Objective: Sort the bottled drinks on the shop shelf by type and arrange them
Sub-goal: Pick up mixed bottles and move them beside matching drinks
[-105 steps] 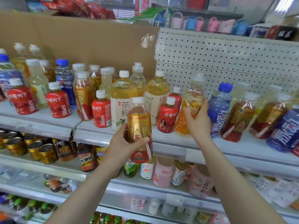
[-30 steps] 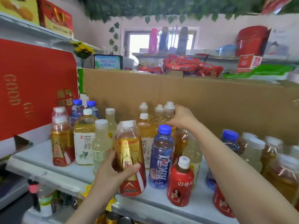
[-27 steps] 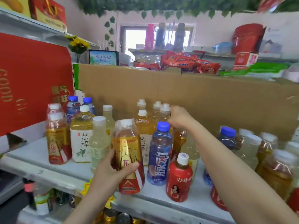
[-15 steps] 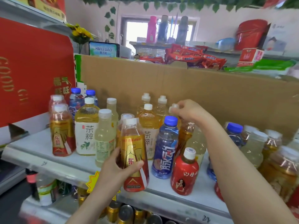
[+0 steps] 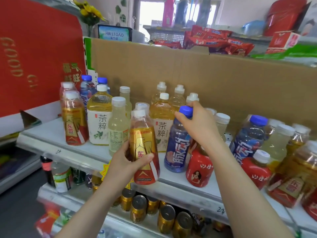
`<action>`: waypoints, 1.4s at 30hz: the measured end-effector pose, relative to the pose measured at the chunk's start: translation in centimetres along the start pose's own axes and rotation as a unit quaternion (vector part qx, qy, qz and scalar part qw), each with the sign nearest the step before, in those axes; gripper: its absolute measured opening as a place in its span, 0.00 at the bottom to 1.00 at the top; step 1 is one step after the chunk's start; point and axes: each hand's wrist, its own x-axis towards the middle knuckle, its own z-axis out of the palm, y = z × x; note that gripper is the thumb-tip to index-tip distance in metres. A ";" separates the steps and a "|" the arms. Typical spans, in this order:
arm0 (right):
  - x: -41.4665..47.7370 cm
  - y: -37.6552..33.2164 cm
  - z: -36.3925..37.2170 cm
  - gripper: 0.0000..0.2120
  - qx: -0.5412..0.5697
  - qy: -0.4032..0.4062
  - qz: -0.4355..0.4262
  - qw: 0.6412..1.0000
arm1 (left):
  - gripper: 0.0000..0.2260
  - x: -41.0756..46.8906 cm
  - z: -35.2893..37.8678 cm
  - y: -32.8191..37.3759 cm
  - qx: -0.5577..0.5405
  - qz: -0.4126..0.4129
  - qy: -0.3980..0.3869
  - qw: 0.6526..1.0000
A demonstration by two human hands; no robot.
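The fingers (image 5: 197, 109) of the right hand (image 5: 199, 126) curl down over the blue cap (image 5: 186, 111) of the blue bottle (image 5: 177, 150), which stands upright near the front edge of the shelf (image 5: 51, 143). The left hand (image 5: 125, 164) wraps the gold-and-red bottle (image 5: 143, 145) low on its body at that same edge; I cannot tell whether its base rests there. Best to lift the blue bottle straight up, clear of the small red bottle (image 5: 199, 169) just beside it, then set it with the blue-capped pair (image 5: 87, 86) at the back left corner. The gold one likely belongs with its twins (image 5: 73, 121) at the left end.
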 end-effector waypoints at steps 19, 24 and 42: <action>-2.4 -1.1 3.1 0.11 0.246 -0.008 -0.062 0.967 | 0.27 -2.4 -3.3 -0.1 -0.011 0.005 0.092 0.996; -1.7 -5.1 2.8 0.13 0.317 -0.109 -0.115 0.935 | 0.29 -3.6 -6.3 -0.4 -0.032 0.015 0.144 0.989; 7.2 -31.9 19.3 0.19 0.140 -0.145 -0.214 0.956 | 0.22 -2.8 -29.3 0.9 0.011 0.015 0.178 0.984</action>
